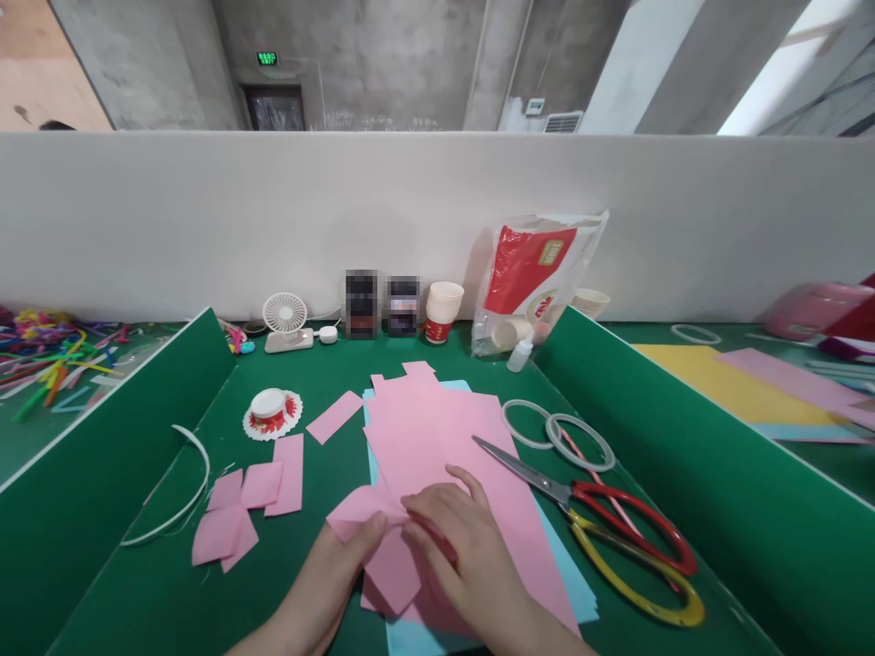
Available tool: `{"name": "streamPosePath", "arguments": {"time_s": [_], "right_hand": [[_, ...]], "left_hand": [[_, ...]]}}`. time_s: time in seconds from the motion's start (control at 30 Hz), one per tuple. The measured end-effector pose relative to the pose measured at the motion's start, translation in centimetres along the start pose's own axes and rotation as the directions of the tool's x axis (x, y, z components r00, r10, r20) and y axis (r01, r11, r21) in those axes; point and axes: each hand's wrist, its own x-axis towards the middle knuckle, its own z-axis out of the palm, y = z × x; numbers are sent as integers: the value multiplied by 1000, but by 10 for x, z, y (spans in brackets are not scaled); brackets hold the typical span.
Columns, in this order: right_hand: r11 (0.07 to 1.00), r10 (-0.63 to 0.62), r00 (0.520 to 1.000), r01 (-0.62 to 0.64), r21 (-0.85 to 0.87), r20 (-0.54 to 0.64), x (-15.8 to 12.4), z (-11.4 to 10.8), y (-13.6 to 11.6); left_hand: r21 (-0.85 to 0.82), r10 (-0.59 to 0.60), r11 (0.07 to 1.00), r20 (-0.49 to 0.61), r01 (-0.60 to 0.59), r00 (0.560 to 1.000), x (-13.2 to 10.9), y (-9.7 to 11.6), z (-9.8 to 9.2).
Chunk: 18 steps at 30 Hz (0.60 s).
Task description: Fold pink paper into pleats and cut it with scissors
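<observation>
Between my two hands is a small piece of pink paper (pixel 365 510), bent and curling up at its left end. My left hand (pixel 342 556) pinches it with the thumb on top. The fingers of my right hand (pixel 458 538) close on its right part, with one finger raised. Beneath my hands lie pink sheets (pixel 444 419) stacked over light blue paper (pixel 571 569). Another folded pink piece (pixel 393 579) shows just below the hands. Right of the stack rest large scissors (pixel 567 497) with one red and one yellow handle loop, blades partly apart.
Cut pink pieces (pixel 242 497) and a paper cup piece with a scalloped rim (pixel 273 415) lie at left. Clear rings (pixel 580 442), a small bottle (pixel 520 353), paper cups (pixel 443 310) and a white fan (pixel 285 319) stand around. Green dividers (pixel 635 437) flank both sides.
</observation>
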Motion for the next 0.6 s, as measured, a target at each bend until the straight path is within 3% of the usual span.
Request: {"name": "streamPosePath", "arguments": {"time_s": [0.23,0.4,0.6], "right_hand": [[975,136,990,-140,170,32,4,-2,-1],[923,263,962,-272,271,69,5,-1,-3],[919,271,956,-292,263,115,7,-4,-3]], "left_hand": [[-25,11,1000,6,-11,1000,3,-1,-1],[89,38,995,-44,-34,998,3,-4,-4],[305,93,951,-154,-42,984,8,-8,-10]]}}
